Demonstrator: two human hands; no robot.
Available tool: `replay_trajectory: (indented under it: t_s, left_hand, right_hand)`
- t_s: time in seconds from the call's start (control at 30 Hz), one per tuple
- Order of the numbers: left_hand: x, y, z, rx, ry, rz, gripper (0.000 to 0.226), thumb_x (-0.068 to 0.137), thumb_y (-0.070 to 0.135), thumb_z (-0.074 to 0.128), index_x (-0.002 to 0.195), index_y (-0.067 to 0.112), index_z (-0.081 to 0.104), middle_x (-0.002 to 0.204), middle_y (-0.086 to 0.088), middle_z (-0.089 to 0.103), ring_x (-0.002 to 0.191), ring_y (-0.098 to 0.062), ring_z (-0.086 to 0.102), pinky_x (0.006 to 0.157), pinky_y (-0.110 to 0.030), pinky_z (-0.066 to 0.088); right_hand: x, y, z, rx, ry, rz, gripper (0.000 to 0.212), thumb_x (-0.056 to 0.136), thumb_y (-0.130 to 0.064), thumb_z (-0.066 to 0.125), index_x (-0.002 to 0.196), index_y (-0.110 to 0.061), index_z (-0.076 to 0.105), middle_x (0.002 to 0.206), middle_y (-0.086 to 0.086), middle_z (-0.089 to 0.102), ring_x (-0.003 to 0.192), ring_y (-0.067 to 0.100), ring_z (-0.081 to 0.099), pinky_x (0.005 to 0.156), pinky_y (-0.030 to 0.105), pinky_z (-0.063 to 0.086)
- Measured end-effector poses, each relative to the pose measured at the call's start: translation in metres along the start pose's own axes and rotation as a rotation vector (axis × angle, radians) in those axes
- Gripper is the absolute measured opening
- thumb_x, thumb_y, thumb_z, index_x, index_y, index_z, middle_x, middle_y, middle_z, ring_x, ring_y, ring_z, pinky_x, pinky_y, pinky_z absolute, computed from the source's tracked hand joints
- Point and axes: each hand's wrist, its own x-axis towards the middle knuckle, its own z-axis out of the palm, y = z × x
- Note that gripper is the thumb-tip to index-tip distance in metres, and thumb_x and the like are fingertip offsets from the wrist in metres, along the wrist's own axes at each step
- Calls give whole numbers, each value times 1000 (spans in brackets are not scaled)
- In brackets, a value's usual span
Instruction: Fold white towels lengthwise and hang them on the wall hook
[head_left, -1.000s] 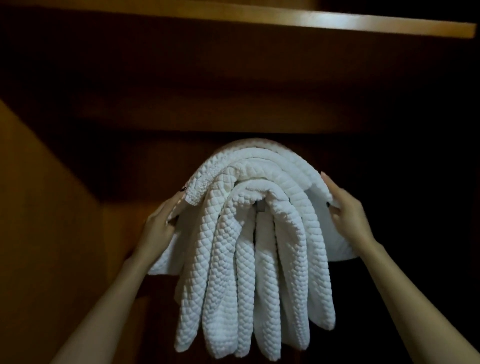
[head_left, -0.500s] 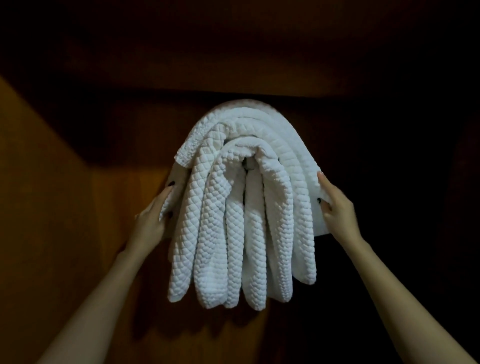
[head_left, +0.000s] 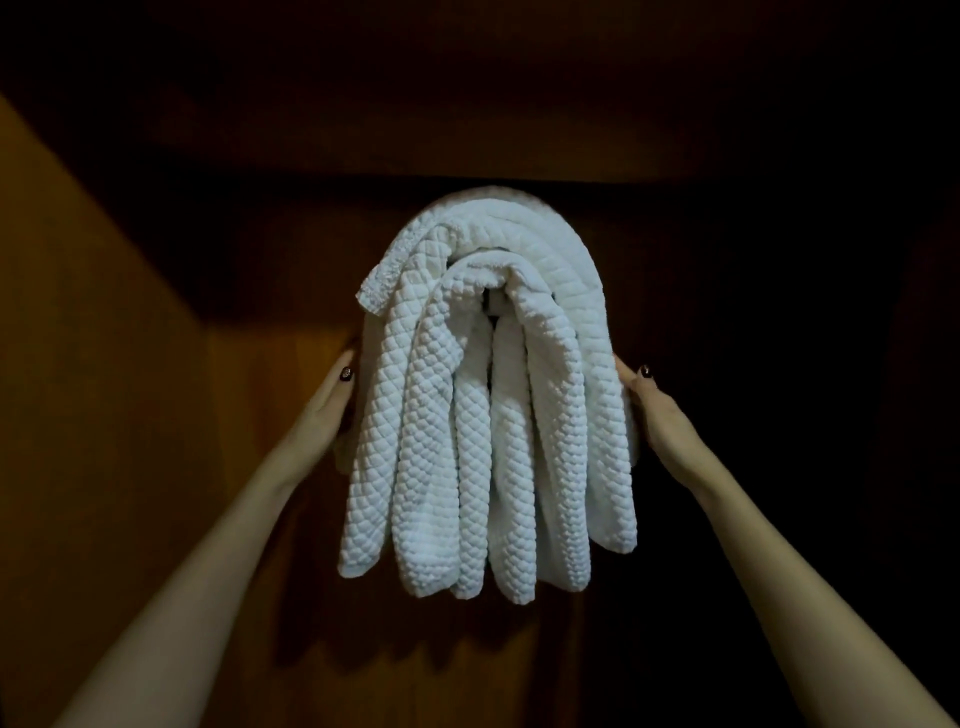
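Dark brown wood fills the whole picture, with one wall at the back and another running down the left side. White towels (head_left: 488, 415) hang in the middle of the picture, folded long and draped in one thick bunch. The hook is hidden under them. Your left grip (head_left: 324, 410) rests flat on the left side of the bunch, and your right grip (head_left: 657, 410) rests flat on the right side. Both look released, with thumbs straight and nothing pinched, though the other fingertips are tucked behind the cloth. It looks like the hanging part is done and you are tidying the bunch. Next you likely need to let go softly and see that the towels hold on their own. Pull your arms away slowly, so no fold slides off the hook.
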Motion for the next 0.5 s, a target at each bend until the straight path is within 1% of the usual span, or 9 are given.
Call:
replay_trajectory:
  t_s: [0.03, 0.1, 0.17, 0.23, 0.27, 0.33, 0.37, 0.43, 0.5]
  left_hand:
    - [-2, 0, 5, -12, -3, -7, 46, 104, 34, 28, 146, 17, 35, 150, 1, 37, 136, -7, 37, 115, -31, 28]
    - [-8, -1, 19, -34, -1, -40, 33, 105, 28, 31, 127, 22, 55, 132, 3, 57, 117, 2, 54, 104, -26, 41]
    - [-14, -1, 30, -32, -28, -40, 24, 102, 24, 38, 113, 35, 56, 115, 19, 61, 102, 11, 58, 92, -18, 47]
    - [-16, 3, 30, -41, -51, -50, 23, 102, 25, 40, 109, 37, 57, 111, 23, 60, 99, 12, 59, 86, -14, 47]
    - [-15, 5, 26, -47, -50, -84, 22, 102, 27, 40, 106, 37, 59, 107, 24, 61, 96, 12, 60, 82, -14, 48]
    - [-14, 10, 13, -34, -43, -175, 25, 102, 34, 40, 100, 33, 65, 103, 16, 67, 91, 5, 64, 77, -17, 50]
    - [-12, 11, 7, -1, -50, -213, 30, 102, 38, 38, 100, 27, 66, 101, 7, 68, 85, 0, 66, 74, -19, 51]
    - [-14, 23, -1, 31, -20, -278, 39, 101, 44, 34, 103, 18, 63, 101, -3, 61, 73, -6, 63, 65, -21, 49]
    - [-18, 38, -2, 21, 36, -288, 46, 102, 44, 30, 127, 16, 56, 120, -5, 56, 101, -17, 61, 89, -32, 49]
  right_hand:
    - [-1, 1, 5, 3, -20, 26, 76, 81, -81, 35, 144, -39, 43, 157, -9, 29, 143, 0, 19, 121, 32, 15]
    - [-1, 9, 15, 33, -36, 37, 54, 96, -64, 22, 138, -43, 48, 149, -12, 44, 142, 6, 31, 119, 31, 24]
    - [-5, 8, 21, -4, -32, 16, 46, 104, -49, 15, 122, -52, 57, 119, -33, 61, 114, -14, 53, 92, 5, 41]
    - [-6, 2, 17, -32, -51, 15, 44, 104, -47, 14, 113, -53, 56, 104, -38, 64, 97, -18, 58, 72, -1, 43]
    - [-6, -2, 14, -49, -65, 29, 44, 104, -49, 14, 112, -54, 57, 105, -35, 65, 97, -16, 60, 73, 2, 45]
    - [-6, -9, 5, -83, -81, 44, 47, 103, -52, 14, 120, -50, 57, 121, -23, 64, 113, -6, 57, 92, 16, 45]
    - [-5, -10, 2, -85, -79, 47, 51, 102, -53, 13, 130, -42, 54, 132, -14, 59, 123, 2, 53, 103, 25, 41]
    - [-9, -14, -1, -104, -79, 44, 59, 102, -51, 13, 144, -25, 44, 144, -1, 50, 133, 14, 45, 109, 31, 34]
    - [-17, -22, 1, -138, -54, 43, 61, 102, -51, 14, 147, -20, 40, 147, 3, 47, 135, 19, 43, 110, 32, 33]
